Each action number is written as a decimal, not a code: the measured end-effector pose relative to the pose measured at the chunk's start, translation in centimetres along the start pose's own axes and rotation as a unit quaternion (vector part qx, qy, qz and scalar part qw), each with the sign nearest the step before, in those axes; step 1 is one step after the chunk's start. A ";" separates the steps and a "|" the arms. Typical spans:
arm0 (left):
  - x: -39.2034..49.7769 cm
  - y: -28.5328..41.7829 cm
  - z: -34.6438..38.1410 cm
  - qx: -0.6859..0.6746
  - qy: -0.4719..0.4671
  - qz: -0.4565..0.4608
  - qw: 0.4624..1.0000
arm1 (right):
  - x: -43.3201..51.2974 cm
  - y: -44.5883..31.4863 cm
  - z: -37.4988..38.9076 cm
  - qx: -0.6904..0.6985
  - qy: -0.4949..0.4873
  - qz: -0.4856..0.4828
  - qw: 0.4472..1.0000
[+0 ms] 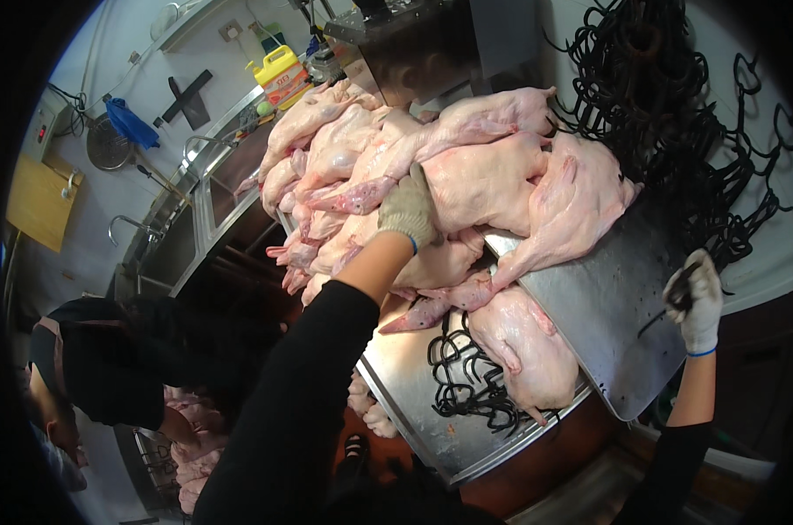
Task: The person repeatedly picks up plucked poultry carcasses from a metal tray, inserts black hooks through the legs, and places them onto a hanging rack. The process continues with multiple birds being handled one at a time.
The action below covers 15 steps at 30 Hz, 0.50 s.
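Note:
My left hand (409, 209), in a knitted glove, presses among the heaped plucked ducks (478, 184), beside a duck's neck and head (364, 195). Its fingertips are partly hidden, so its grip is unclear. Off to the right, my gloved right hand (695, 303) is closed around a black metal hook (652, 323), whose thin end sticks out to the left. Between my hands, one plucked duck (583, 197) drapes over the edge of a steel sheet or tray (623, 308), its neck hanging down leftwards. Another duck (524, 351) lies below it on the steel table (429, 394).
Black hooks (472, 377) lie tangled on the table, and a big cluster of hooks (659, 98) fills the upper right. Steel sinks with a faucet (137, 226) line the left wall. A yellow jug (281, 75) stands behind the ducks. A co-worker (101, 361) bends over more poultry (196, 433) at lower left.

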<state>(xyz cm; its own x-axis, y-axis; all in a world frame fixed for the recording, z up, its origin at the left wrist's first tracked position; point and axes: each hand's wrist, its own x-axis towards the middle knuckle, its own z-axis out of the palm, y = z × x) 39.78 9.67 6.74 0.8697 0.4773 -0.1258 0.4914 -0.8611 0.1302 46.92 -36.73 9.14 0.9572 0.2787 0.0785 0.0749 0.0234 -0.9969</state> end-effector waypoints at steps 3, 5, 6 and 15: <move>2.1 -1.6 0.5 -0.045 0.053 -0.041 0.997 | 3.0 -2.0 -1.4 0.389 -0.020 -0.079 0.918; 3.1 -2.1 -1.0 0.036 -0.069 0.005 0.997 | 5.3 -3.4 -1.1 0.603 -0.263 -0.055 0.751; 3.2 -1.9 -1.8 0.074 -0.124 0.036 0.989 | 5.5 -2.6 -1.4 0.553 -0.133 -0.037 0.821; -6.7 -3.3 -0.2 0.019 -0.019 0.025 0.999 | 2.5 -7.7 6.8 0.609 -0.322 -0.057 0.723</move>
<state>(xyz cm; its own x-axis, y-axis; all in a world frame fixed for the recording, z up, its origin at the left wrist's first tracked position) 32.35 9.31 7.31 0.8905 0.4271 -0.1568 0.4445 -0.8902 0.0996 46.85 -29.66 17.05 0.6059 0.5885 0.5352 -0.5347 0.7995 -0.2738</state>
